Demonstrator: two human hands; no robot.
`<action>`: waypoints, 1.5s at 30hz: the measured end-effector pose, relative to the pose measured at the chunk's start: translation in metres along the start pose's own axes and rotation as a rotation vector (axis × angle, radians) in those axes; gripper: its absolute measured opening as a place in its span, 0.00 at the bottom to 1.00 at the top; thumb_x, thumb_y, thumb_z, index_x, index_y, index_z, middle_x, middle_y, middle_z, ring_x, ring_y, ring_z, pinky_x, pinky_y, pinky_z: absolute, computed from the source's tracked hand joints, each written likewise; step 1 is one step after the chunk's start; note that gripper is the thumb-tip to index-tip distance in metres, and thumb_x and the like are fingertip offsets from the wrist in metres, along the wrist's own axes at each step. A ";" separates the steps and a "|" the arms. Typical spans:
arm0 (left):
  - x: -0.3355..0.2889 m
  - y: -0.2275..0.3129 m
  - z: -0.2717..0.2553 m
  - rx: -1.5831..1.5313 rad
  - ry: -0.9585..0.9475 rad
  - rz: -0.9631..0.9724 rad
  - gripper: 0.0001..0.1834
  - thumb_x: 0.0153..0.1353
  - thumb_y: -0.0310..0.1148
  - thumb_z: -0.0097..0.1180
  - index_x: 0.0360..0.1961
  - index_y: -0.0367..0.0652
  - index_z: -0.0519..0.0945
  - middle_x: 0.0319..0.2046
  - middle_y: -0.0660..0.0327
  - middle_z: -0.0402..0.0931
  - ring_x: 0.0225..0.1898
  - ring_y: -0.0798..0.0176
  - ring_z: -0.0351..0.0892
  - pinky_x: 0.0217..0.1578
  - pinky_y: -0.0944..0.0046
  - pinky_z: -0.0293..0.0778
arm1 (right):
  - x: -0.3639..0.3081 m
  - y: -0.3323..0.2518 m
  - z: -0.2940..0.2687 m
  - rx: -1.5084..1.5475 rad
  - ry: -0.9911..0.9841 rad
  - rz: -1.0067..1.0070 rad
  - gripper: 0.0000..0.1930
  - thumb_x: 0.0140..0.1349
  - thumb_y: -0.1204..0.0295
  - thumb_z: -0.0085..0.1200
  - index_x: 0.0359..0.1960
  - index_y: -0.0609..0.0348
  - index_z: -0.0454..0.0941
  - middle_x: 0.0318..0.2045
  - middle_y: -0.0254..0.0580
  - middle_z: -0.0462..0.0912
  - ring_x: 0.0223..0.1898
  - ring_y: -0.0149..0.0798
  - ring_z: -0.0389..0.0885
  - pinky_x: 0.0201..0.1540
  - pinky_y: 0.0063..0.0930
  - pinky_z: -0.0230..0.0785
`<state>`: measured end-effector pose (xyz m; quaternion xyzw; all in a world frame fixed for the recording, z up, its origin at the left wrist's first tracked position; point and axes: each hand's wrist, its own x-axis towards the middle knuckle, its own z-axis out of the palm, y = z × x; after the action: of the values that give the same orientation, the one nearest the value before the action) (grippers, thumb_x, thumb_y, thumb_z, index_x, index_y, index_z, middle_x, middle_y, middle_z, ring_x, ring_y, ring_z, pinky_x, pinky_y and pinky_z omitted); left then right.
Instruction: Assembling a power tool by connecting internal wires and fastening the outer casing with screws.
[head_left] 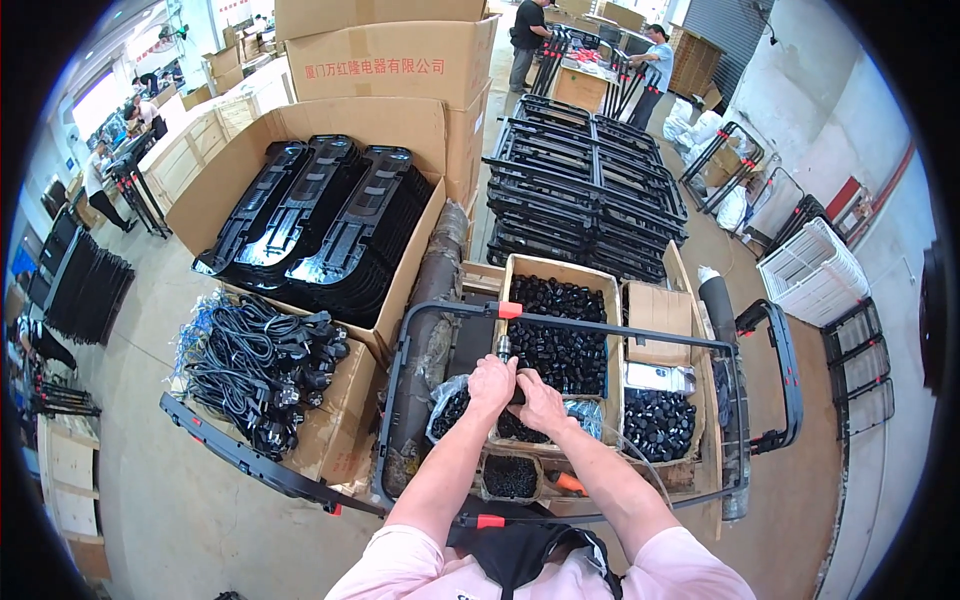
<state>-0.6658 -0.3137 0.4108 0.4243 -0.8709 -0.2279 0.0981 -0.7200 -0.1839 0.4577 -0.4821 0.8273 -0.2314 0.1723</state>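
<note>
Both my arms reach forward over a black tubular frame [620, 328] with red clips. My left hand [490, 384] is closed around the front of a power screwdriver [504, 347], whose silvery nose points away toward the frame's far bar. Close beside it, my right hand [542, 408] is wrapped round the dark rear part of the same tool, mostly hidden by the fingers. The silvery nose is near the red clip [510, 310] on that bar; I cannot tell whether they touch. Under the hands lie a box of black plastic caps [560, 340] and a bag of small black parts [447, 410].
At left stand a carton of black panels [330, 220] and a box of power cords [265, 365]. Stacked black frames [590, 190] lie ahead. More black caps [658, 425] fill a right-hand box; an orange-handled tool [570, 484] lies nearer. Other people work farther off.
</note>
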 end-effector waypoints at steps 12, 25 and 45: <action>-0.093 0.003 -0.068 -0.516 -0.167 -0.204 0.37 0.70 0.63 0.56 0.48 0.30 0.81 0.48 0.35 0.85 0.52 0.36 0.86 0.54 0.44 0.78 | -0.096 -0.046 -0.017 -0.050 0.145 -0.154 0.39 0.48 0.73 0.73 0.64 0.63 0.72 0.61 0.55 0.77 0.58 0.60 0.81 0.57 0.48 0.79; -0.366 -0.019 -0.107 -0.749 -0.034 -0.193 0.29 0.67 0.55 0.66 0.45 0.34 0.80 0.32 0.44 0.84 0.35 0.45 0.86 0.39 0.49 0.79 | -0.317 -0.084 0.026 0.025 0.122 -0.330 0.48 0.42 0.74 0.75 0.70 0.65 0.66 0.44 0.52 0.80 0.42 0.55 0.84 0.44 0.46 0.79; -0.448 -0.130 -0.046 -0.704 -0.143 -0.410 0.33 0.69 0.62 0.59 0.36 0.35 0.83 0.33 0.46 0.85 0.38 0.47 0.86 0.44 0.49 0.78 | -0.387 -0.116 0.128 0.083 -0.164 -0.139 0.45 0.53 0.63 0.73 0.71 0.59 0.63 0.46 0.57 0.83 0.48 0.61 0.86 0.51 0.53 0.81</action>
<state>-0.2805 -0.0471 0.3987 0.5125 -0.6417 -0.5558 0.1289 -0.3877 0.0786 0.4389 -0.5481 0.7647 -0.2365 0.2428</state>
